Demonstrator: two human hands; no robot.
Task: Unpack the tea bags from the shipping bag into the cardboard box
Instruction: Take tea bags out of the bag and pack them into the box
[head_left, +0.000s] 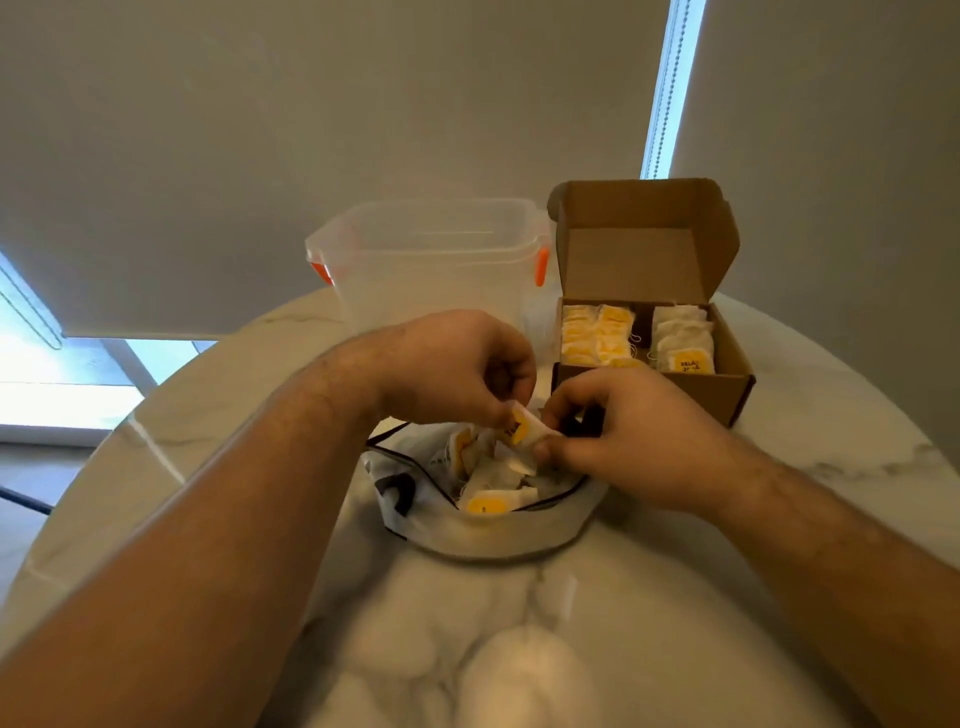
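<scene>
Head view: cardboard box (675, 397) (2 o'clock) partly filled; one tea bag (522, 428) pinched by left hand (452, 364) and right hand (623, 441); shipping bag (467, 538) not emptied.

My count
One brown cardboard box (727, 387) holding two uncountable rows of white yellow-tagged tea bags (597, 332); one clear plastic tub (431, 260); one white plastic shipping bag (493, 535); one tea bag (522, 427) in my fingers (493, 405).

Two bare arms, skin showing from the frame edge to the wrist. Left forearm (234, 493) and right forearm (810, 525) both have sparse fine hair, most visible near the wrists. Left hand (457, 369) and right hand (623, 441) are bare and broad, with thick fingers.
</scene>
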